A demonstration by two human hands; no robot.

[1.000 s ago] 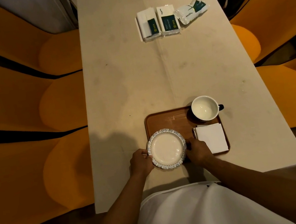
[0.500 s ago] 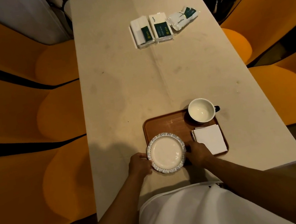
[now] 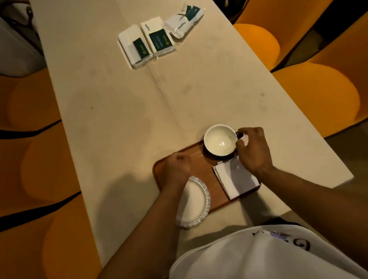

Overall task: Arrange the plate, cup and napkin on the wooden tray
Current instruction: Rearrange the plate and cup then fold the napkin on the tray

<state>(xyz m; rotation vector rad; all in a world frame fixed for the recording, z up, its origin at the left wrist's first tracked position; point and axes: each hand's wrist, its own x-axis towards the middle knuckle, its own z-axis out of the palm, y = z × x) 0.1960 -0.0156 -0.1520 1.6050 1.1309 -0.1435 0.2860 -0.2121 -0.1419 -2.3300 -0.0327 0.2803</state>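
the right hand (image 3: 253, 150) pinches the white round ceramic cup (image 3: 221, 143) by its dark handle on the rectangular wooden tray (image 3: 207, 171); the left hand (image 3: 175, 169) is a loose, empty fist above it.

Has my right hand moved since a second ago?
Yes. The right hand left the plate at the wooden tray's near edge and went across the napkin to the tray's far right corner, beside the cup.
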